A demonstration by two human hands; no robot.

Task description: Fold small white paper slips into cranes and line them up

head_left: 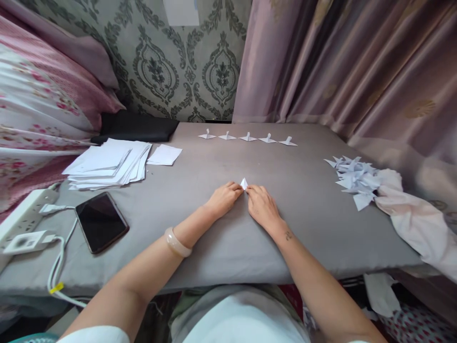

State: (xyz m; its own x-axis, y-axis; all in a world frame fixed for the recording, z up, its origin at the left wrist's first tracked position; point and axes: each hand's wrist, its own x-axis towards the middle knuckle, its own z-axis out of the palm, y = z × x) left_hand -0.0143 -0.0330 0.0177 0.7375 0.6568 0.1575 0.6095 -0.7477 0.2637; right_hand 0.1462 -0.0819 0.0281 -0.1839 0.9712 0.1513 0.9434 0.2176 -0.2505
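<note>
A small piece of folded white paper (244, 183) stands up in a point at the middle of the grey table. My left hand (224, 197) pinches its left lower edge, with the fingers closed and a bangle on the wrist. On the other side my right hand (262, 205) grips the right lower edge between closed fingers. The fingertips of both hands nearly meet under the paper's tip, and its lower part is hidden by them. Beyond the hands, several folded paper pieces (248, 137) lie in a row, each with a raised middle part.
Stacked paper sheets (103, 166) and a smaller paper pile (164, 155) lie to the left. Nearer are a phone (102, 222), a power strip (26, 214) and white cables (59, 267). At right sit heaped folded papers (355, 176) beside pale cloth (410, 205). A black flat item (139, 126) lies behind.
</note>
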